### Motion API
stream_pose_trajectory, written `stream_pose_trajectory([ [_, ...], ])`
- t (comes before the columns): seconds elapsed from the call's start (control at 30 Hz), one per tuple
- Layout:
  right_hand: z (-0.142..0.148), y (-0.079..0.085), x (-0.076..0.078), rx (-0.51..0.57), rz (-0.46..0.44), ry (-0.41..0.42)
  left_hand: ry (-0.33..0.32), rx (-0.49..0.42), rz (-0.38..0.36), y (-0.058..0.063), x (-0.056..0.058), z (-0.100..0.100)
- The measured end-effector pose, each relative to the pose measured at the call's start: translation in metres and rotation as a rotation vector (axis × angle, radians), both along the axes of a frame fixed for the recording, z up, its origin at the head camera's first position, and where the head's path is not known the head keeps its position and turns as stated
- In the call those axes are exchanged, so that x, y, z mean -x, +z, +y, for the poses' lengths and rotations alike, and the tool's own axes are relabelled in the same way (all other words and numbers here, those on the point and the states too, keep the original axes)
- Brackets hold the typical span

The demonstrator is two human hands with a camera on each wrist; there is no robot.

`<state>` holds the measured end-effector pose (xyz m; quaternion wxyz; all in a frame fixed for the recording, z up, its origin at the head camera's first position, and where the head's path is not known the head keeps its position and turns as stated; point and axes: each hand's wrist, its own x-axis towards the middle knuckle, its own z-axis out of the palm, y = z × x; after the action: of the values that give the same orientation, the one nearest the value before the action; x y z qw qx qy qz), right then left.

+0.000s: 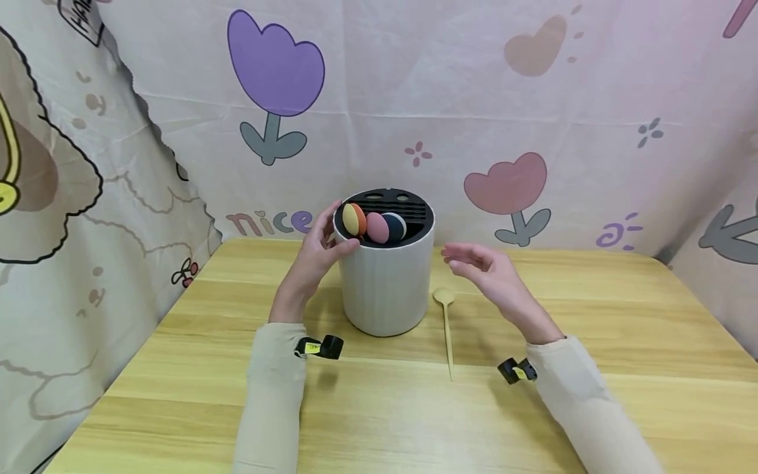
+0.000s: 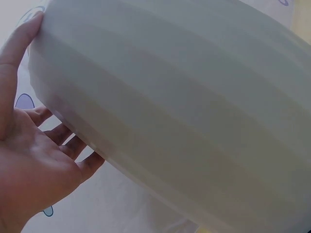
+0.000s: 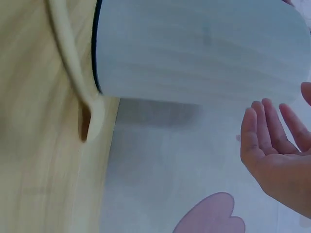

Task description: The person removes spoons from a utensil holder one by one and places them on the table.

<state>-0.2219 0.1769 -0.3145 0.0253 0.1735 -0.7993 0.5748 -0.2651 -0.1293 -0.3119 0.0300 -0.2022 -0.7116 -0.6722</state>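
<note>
A white, faceted cylindrical holder (image 1: 386, 289) with a black slotted top (image 1: 387, 196) stands upright on the table. On its top sit rounded egg-shaped pieces: one yellow and orange (image 1: 352, 219), one pink (image 1: 377, 228) and one dark blue and white (image 1: 395, 226). My left hand (image 1: 316, 247) holds the holder's upper left side, thumb at the front rim and fingers round behind. In the left wrist view, fingertips (image 2: 95, 162) meet the white wall. My right hand (image 1: 491, 273) is apart from the holder on the right, fingers loosely bent, with nothing in it.
A pale long-handled spoon (image 1: 447, 329) lies on the wooden table (image 1: 379, 421) just right of the holder, bowl toward the back. A patterned cloth (image 1: 391, 79) hangs behind the table and along its left side.
</note>
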Motion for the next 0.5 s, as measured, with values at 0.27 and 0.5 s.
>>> stream_pose_trajectory([
  [0.27,-0.011,0.027,-0.011,0.115,0.133,-0.021,0.001,0.009,0.002,0.001,0.0,-0.001],
  [0.5,-0.017,0.042,-0.016,0.22,0.179,-0.02,0.001,0.016,0.005,0.0,0.0,0.0],
])
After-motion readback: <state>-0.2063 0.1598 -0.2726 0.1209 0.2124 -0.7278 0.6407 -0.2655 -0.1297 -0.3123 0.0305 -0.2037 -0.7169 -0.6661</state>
